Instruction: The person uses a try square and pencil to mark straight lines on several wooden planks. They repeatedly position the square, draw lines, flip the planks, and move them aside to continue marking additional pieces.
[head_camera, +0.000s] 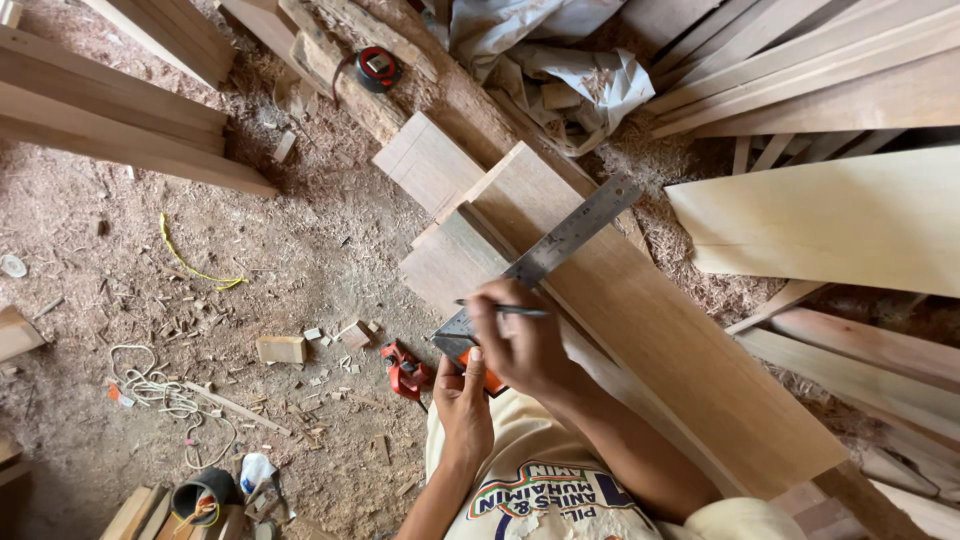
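Two hands: right fingers (490, 305) pinch pencil (505, 311) against square (545, 255).

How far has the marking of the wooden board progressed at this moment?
Done: metal square with orange handle lies across the long brown wooden board. In hand: left hand steadies its handle; right hand holds a pencil against the blade. Left: no drawn line is visible.

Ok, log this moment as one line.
left hand: steadies try square | right hand: pencil at blade | plank underneath | sawdust floor
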